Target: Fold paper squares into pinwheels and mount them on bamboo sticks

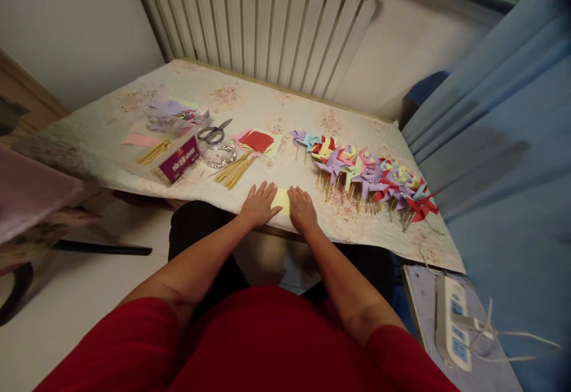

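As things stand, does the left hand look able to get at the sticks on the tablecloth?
Probably yes: the left hand rests close to the sticks, with only tablecloth showing between them. It may first have to leave the yellow paper.

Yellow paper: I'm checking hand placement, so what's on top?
The left hand overlaps the yellow paper and the right hand meets its right side; anything beneath them is covered.

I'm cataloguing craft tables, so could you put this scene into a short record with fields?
Left hand: spread, palm down, at left of yellow paper
Right hand: palm down, at the paper's right
Pinwheels: clustered to the right, several colours
Sticks: loose bunch, left of the hands
Paper stack: red on top
Scissors: left of the stack
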A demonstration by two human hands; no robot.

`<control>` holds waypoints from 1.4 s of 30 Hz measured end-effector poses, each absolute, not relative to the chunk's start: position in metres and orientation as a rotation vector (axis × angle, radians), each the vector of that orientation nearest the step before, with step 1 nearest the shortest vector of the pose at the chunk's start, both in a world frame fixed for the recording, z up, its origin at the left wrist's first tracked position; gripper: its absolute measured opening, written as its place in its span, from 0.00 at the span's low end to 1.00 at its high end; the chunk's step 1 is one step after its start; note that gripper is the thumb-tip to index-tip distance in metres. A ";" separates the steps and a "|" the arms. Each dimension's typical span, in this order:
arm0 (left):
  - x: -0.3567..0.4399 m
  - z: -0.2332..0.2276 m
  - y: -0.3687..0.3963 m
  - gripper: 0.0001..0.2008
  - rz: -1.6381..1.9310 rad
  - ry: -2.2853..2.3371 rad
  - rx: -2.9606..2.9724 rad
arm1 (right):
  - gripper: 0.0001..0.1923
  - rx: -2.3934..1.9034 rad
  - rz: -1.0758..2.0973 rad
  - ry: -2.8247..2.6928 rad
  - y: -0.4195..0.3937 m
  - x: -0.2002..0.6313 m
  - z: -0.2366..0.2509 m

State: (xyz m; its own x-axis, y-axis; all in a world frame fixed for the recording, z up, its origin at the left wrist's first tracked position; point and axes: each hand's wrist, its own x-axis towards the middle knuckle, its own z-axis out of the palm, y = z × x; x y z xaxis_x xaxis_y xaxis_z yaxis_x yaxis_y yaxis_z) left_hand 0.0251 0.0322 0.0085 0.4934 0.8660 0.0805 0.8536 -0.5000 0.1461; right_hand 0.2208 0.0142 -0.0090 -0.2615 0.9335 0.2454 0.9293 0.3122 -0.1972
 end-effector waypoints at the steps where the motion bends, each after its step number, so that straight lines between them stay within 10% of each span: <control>1: 0.024 0.008 0.032 0.35 0.221 1.523 2.642 | 0.24 -1.675 0.021 -2.271 0.014 0.221 -0.009; 28: -0.001 0.002 0.019 0.32 0.399 1.537 2.544 | 0.24 -1.667 0.067 -2.232 0.013 0.220 -0.009; 42: 0.040 0.036 0.036 0.11 0.400 1.903 1.930 | 0.24 -1.483 0.205 -1.815 0.019 0.231 -0.024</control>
